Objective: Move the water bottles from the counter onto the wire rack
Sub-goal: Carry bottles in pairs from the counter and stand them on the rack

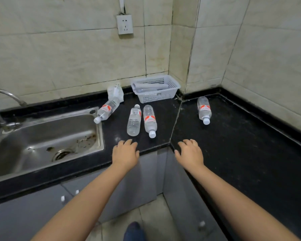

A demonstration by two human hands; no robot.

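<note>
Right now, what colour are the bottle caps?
White, on each bottle cap that shows; clearest in the head view.

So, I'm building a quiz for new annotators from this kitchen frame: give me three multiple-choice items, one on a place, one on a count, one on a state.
1. Where is the white perforated plastic basket?
A) in the sink B) in the counter's back corner C) on the floor

2. How many clear plastic water bottles lie on the black counter?
A) two B) four C) six

3. What are the hands doing?
A) gripping bottles B) resting open, holding nothing C) turning the tap

Answers: 1 B, it sits against the tiled wall; 2 B, four lie flat; 3 B, left hand and right hand have relaxed fingers.
</note>
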